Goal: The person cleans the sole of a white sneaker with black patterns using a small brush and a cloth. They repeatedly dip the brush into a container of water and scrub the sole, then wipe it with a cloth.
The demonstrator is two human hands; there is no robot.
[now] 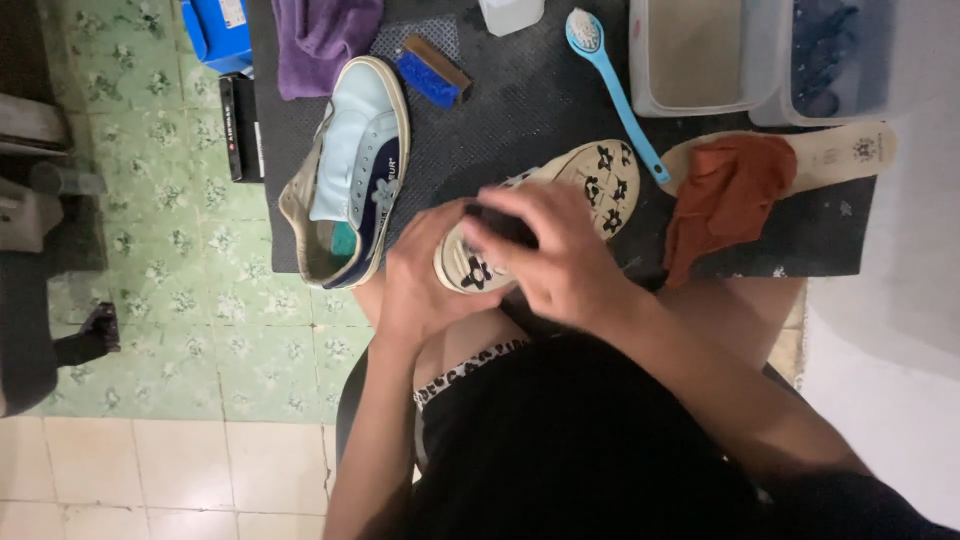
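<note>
Sneaker (590, 185) sole-up, left hand (425, 275) fingers wrapped round its heel; right hand (560, 255) fingers clamped on dark brush (497, 222) atop sole

My right hand (560, 255) blurs and covers most of a dark brush (500, 222). My left hand (425, 280) hides the heel of the sneaker's sole (590, 185). The top edge crops the purple cloth (322, 40).

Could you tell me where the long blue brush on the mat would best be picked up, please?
Probably by the bare lower handle of the blue brush, coming from above. Its bristled head lies at the far end, and the handle runs slim and straight toward the insole, lying flat on the black mat.
</note>
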